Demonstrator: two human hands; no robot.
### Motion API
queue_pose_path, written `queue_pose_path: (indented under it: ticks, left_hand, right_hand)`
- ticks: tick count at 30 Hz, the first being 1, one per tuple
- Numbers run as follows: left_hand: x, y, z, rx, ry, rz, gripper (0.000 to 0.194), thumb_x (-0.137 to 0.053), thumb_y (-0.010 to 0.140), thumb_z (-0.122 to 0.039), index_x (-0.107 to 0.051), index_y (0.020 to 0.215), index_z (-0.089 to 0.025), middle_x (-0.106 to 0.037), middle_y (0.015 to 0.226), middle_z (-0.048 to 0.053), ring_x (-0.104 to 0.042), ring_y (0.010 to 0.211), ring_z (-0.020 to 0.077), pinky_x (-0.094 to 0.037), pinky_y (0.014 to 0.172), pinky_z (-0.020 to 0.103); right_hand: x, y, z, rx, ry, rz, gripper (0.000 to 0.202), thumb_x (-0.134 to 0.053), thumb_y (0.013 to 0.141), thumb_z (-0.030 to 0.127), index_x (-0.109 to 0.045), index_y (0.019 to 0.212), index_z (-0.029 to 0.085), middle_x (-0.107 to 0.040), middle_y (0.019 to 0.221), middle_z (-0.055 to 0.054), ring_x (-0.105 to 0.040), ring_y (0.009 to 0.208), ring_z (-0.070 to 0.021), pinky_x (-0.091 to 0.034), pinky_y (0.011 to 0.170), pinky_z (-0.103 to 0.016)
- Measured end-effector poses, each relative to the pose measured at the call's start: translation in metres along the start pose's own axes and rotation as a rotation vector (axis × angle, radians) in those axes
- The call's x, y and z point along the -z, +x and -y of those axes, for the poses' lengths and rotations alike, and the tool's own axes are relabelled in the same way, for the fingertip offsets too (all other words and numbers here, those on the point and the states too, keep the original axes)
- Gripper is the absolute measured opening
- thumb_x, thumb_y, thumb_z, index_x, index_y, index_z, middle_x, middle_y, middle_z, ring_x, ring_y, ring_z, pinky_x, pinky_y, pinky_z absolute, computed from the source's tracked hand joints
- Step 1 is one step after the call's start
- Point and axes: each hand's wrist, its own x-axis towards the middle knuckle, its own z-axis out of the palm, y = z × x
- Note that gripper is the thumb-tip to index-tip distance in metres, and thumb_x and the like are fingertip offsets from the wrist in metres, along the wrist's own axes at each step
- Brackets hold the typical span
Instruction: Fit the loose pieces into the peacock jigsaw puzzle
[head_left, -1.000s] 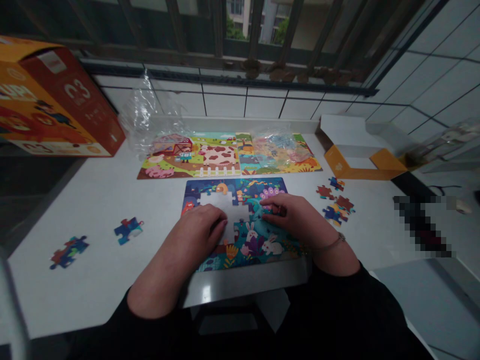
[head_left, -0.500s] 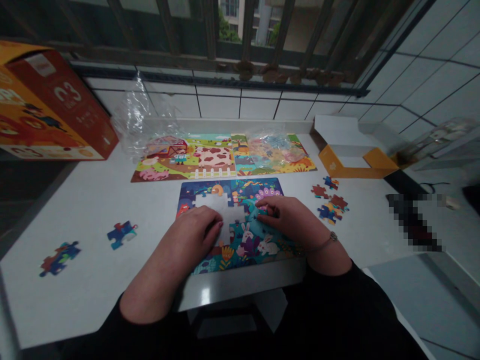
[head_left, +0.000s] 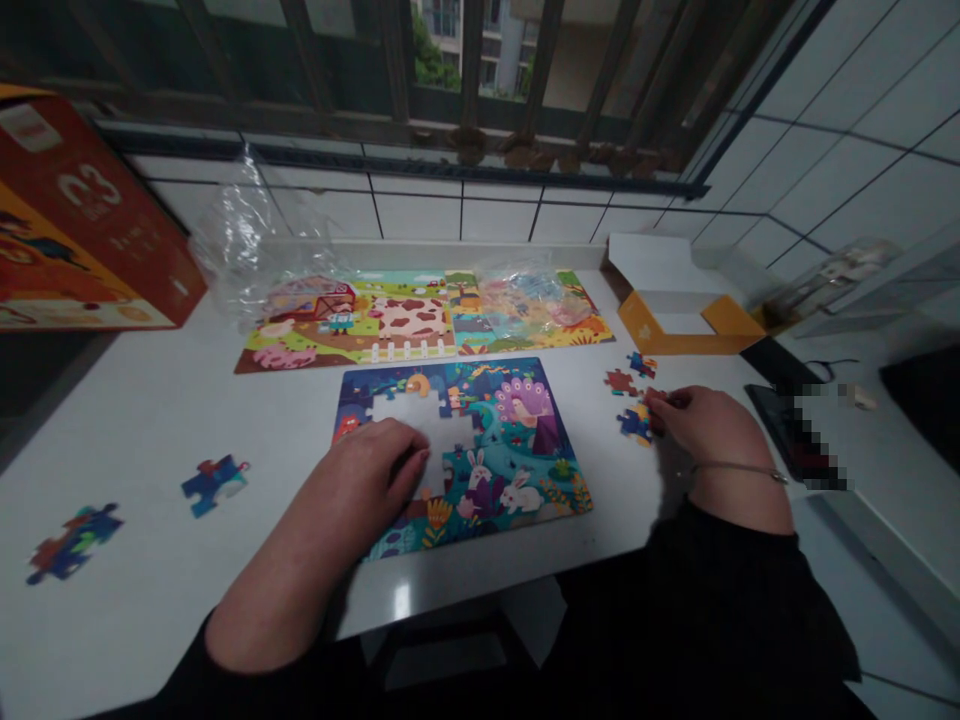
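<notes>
A partly filled puzzle board [head_left: 525, 455] with rabbits and a peacock lies in front of me, its grey backing bare at the upper left. My left hand [head_left: 382, 465] rests on the left part of the board, fingers curled together; whatever may be under them is hidden. Off the board's right side, my right hand [head_left: 701, 420] pinches a reddish puzzle piece [head_left: 655, 399] at the small pile. Beside it lie a blue and yellow piece [head_left: 634, 424], a red-brown piece [head_left: 621, 381] and a blue piece [head_left: 642, 365].
Joined pieces [head_left: 75, 543] and another piece [head_left: 214, 484] lie at the left. Behind the board are a farm picture [head_left: 409, 318], crinkled plastic [head_left: 240, 235] and an open yellow box [head_left: 660, 333]. A large orange box [head_left: 127, 220] stands back left.
My right hand has moved right, from the board to the loose pieces, and has taken hold of one. My left hand stays on the board. The view has shifted a little to the right.
</notes>
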Motion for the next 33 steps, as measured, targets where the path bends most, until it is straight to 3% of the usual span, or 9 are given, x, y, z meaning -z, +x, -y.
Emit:
queue_pose_path:
  ticks: [6, 12, 16, 22, 24, 27, 31, 33]
  left_hand:
    - [0.004, 0.001, -0.004, 0.035, 0.019, -0.004, 0.033, -0.048, 0.109, -0.038, -0.075, 0.100, -0.021, -0.080, 0.101, 0.010, -0.074, 0.093, 0.0289, -0.054, 0.084, 0.041]
    - [0.006, 0.000, -0.005, 0.037, 0.027, -0.002, 0.035, -0.047, 0.110, -0.037, -0.076, 0.101, -0.021, -0.081, 0.101, 0.011, -0.074, 0.093, 0.0295, -0.055, 0.085, 0.042]
    - [0.004, -0.001, -0.007, 0.043, 0.047, 0.008, 0.029, -0.050, 0.109, -0.031, -0.076, 0.101, -0.020, -0.081, 0.102, 0.011, -0.074, 0.094, 0.0293, -0.056, 0.086, 0.042]
    - [0.003, -0.005, -0.009, 0.049, 0.063, 0.018, 0.023, -0.055, 0.108, -0.026, -0.077, 0.105, -0.021, -0.082, 0.106, 0.009, -0.074, 0.100, 0.0285, -0.057, 0.092, 0.042]
    - [0.010, -0.008, -0.007, 0.140, 0.140, -0.021, 0.025, -0.055, 0.109, -0.029, -0.078, 0.107, -0.021, -0.082, 0.108, 0.011, -0.075, 0.103, 0.0308, -0.058, 0.094, 0.045]
    - [0.030, -0.020, 0.006, 0.390, 0.348, -0.153, 0.032, -0.052, 0.109, -0.036, -0.079, 0.115, -0.019, -0.081, 0.116, 0.016, -0.073, 0.110, 0.0374, -0.057, 0.100, 0.052]
    - [0.061, -0.057, 0.047, 0.703, 0.571, -0.195, 0.054, -0.047, 0.110, -0.048, -0.072, 0.139, -0.010, -0.075, 0.129, 0.029, -0.070, 0.123, 0.0464, -0.055, 0.108, 0.061]
    - [0.073, -0.080, 0.072, 0.839, 0.573, -0.159, 0.072, -0.049, 0.106, -0.067, -0.069, 0.141, -0.007, -0.073, 0.131, 0.033, -0.069, 0.124, 0.0524, -0.056, 0.104, 0.067]
  right_hand:
    - [0.001, 0.001, -0.003, -0.042, 0.002, 0.050, 0.036, -0.069, 0.102, 0.049, -0.089, 0.103, 0.019, -0.084, 0.099, -0.017, -0.077, 0.093, -0.0338, -0.049, 0.072, -0.041]
    - [-0.003, 0.007, -0.009, -0.140, 0.038, -0.016, 0.034, -0.070, 0.102, 0.039, -0.084, 0.123, 0.018, -0.084, 0.118, -0.020, -0.077, 0.105, -0.0334, -0.053, 0.081, -0.040]
    - [-0.004, 0.003, -0.011, -0.149, 0.034, -0.014, 0.036, -0.065, 0.104, 0.040, -0.082, 0.128, 0.018, -0.083, 0.124, -0.023, -0.077, 0.111, -0.0357, -0.050, 0.081, -0.041]
    - [-0.007, 0.002, -0.009, -0.127, 0.007, -0.020, 0.035, -0.060, 0.104, 0.048, -0.083, 0.117, 0.024, -0.084, 0.116, -0.019, -0.077, 0.102, -0.0360, -0.049, 0.076, -0.043]
    - [-0.008, 0.004, -0.009, -0.110, -0.003, 0.010, 0.038, -0.060, 0.103, 0.052, -0.083, 0.116, 0.025, -0.084, 0.115, -0.019, -0.076, 0.101, -0.0363, -0.050, 0.076, -0.043]
    - [-0.009, 0.007, -0.010, -0.114, -0.011, 0.038, 0.041, -0.059, 0.103, 0.056, -0.083, 0.116, 0.026, -0.084, 0.111, -0.018, -0.076, 0.097, -0.0368, -0.051, 0.074, -0.044]
    - [-0.012, 0.010, -0.010, -0.108, -0.001, 0.047, 0.043, -0.058, 0.101, 0.057, -0.083, 0.115, 0.024, -0.084, 0.106, -0.018, -0.076, 0.095, -0.0381, -0.052, 0.075, -0.045]
    - [-0.014, 0.010, -0.010, -0.103, 0.001, 0.032, 0.043, -0.058, 0.101, 0.057, -0.083, 0.114, 0.024, -0.084, 0.106, -0.020, -0.077, 0.096, -0.0388, -0.053, 0.076, -0.046]
